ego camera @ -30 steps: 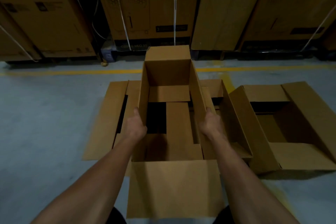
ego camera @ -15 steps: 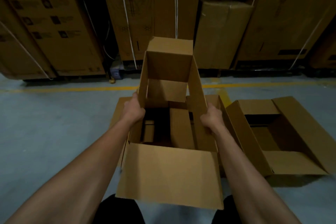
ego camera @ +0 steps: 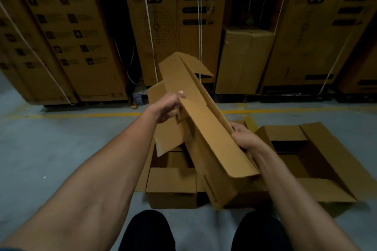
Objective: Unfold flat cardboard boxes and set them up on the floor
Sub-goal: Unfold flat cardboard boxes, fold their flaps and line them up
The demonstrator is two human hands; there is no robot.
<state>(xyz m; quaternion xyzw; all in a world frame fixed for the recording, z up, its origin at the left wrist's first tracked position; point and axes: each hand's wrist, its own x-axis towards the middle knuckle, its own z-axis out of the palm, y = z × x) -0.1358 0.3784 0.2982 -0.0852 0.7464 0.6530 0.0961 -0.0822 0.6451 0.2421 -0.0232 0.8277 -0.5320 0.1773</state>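
Note:
I hold a long brown cardboard box [ego camera: 206, 128] in the air, tilted so its far end points up and away. My left hand [ego camera: 167, 107] grips its upper left edge, thumb on top of the panel. My right hand [ego camera: 243, 138] grips the right side panel lower down. Its flaps hang loose at both ends. Under it, on the grey floor, sits an opened box [ego camera: 171, 187] with its flaps spread. A second opened box [ego camera: 318, 149] stands on the floor to the right.
Tall printed cartons [ego camera: 67, 36] tied with white cord line the back wall, with a smaller carton [ego camera: 242, 61] among them. A yellow line [ego camera: 77, 115] runs across the concrete floor. My dark shoes [ego camera: 146, 230] are at the bottom edge.
The box has been lifted off the floor boxes and turned, so its open face no longer faces me. Both hands rose with it, the left higher than the right.

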